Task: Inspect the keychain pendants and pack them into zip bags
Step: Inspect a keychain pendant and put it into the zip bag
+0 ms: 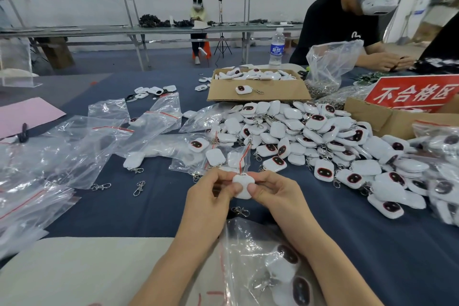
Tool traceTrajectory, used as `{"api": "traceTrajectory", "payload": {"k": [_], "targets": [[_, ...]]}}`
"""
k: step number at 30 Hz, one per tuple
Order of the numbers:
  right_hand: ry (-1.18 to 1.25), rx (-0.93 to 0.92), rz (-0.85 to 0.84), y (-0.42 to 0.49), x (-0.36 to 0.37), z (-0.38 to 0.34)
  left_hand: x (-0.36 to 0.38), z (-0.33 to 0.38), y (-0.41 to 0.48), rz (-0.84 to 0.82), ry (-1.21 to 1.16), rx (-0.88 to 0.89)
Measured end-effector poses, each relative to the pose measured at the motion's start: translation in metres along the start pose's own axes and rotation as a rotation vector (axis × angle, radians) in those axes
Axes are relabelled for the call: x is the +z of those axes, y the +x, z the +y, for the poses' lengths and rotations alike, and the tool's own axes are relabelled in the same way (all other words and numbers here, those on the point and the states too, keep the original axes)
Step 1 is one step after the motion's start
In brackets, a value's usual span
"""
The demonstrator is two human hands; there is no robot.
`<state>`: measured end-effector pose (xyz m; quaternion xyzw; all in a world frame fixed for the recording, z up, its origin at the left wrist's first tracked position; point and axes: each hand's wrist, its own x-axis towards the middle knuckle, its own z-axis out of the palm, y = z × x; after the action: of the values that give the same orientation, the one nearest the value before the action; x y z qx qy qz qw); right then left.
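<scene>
The left hand (211, 199) and the right hand (278, 196) both pinch one white pendant (242, 187) with thumbs and fingers. They hold it just above the blue table (149, 206), in front of the big pile of pendants (323, 136). Only its plain white side shows, so its face is hidden. A small zip bag (238, 156) with a red line sticks up right behind it. I cannot tell if a hand holds that bag too. Between the arms lies a clear bag (248, 243) with a few pendants in it, cut off by the bottom edge. The open brown box (258, 93) at the back is full of white pendants, and one lies on its flap. A red sign (412, 93) hides what is in the side box (387, 119) on the right.
</scene>
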<state>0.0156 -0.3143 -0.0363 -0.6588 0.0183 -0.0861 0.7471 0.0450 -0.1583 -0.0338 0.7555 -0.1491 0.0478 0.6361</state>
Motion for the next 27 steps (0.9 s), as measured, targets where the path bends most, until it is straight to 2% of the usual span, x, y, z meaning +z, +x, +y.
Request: {"api": "traceTrajectory", "payload": {"k": [7,11,15,18,22,25,27], "targets": [[-0.009,-0.008,0.003,0.002,0.002,0.002,0.001,0.0,0.002,0.039,0.015,-0.008],[-0.036,-0.023,0.002,0.004,0.002,0.005,0.003,0.0,0.001,0.026,0.05,0.061],[0.17,0.015,0.043,0.008,-0.003,0.012,0.005,0.001,-0.001,-0.116,0.136,0.13],[0.303,0.041,-0.011,0.007,-0.002,0.012,0.002,0.004,-0.002,-0.081,0.173,0.172],[0.197,0.061,-0.057,0.007,0.002,0.008,-0.001,0.006,0.0,0.079,0.121,0.127],[0.19,0.067,-0.074,0.007,0.0,0.006,0.0,0.006,0.0,0.042,0.076,0.104],[0.162,0.045,-0.08,0.006,-0.001,0.006,-0.003,0.007,0.0,0.009,-0.039,0.047]]}}
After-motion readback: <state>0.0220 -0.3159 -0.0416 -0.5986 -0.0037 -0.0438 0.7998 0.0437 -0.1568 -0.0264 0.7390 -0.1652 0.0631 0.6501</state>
